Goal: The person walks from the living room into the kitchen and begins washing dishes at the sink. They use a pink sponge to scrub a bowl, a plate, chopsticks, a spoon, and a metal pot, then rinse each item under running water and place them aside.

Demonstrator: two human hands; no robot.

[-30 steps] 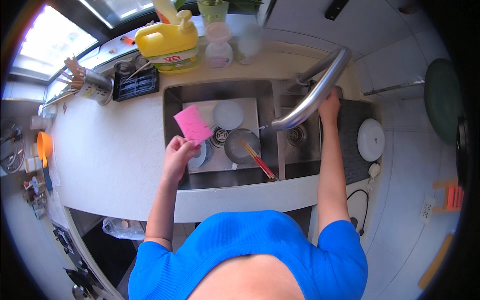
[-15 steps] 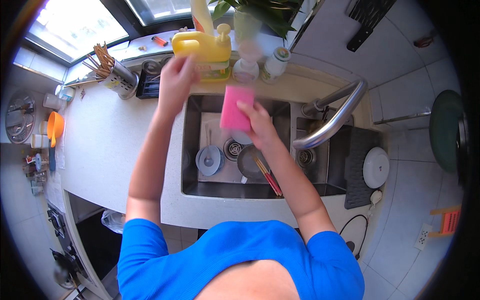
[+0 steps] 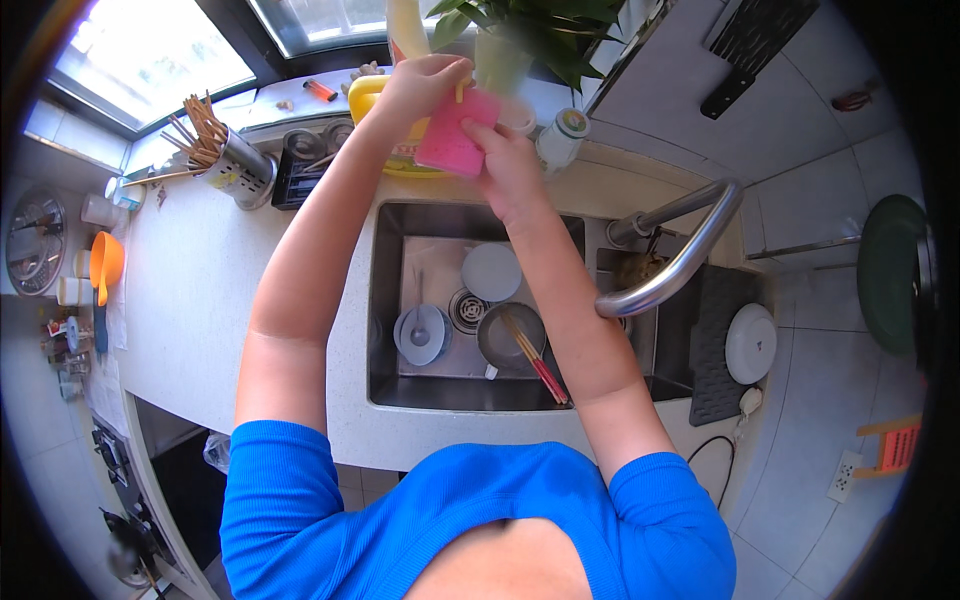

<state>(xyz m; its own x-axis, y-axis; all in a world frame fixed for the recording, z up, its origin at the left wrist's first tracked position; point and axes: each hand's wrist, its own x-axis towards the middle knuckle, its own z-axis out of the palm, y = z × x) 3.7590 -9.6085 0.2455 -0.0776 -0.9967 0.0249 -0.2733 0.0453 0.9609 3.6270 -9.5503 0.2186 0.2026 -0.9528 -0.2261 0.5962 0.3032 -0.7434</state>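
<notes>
the right hand pinches a pink rectangular sponge by its right edge, thumb laid on the upper face and the other fingers out of sight beneath. the sponge is up beyond the sink, in front of a yellow pump jug; its long axis runs away from the person, the far end leaning right and the near end slanting left.

just beyond and left of that grip is the left hand, fingers bent down over the top of the jug, a slim yellow spout showing below the fingertips. whether those fingers press together or on the pump, i cannot tell, nor whether spout and sponge touch.

right of the grip stands a bottle with a green-and-white lid. nearer the person than the grip, in the sink, lie a pale plate, a grey round pan with red-ended chopsticks pointing out over its edge, and, farther left, stacked bowls holding a spoon. the curved steel faucet is right of and nearer than the grip.
</notes>
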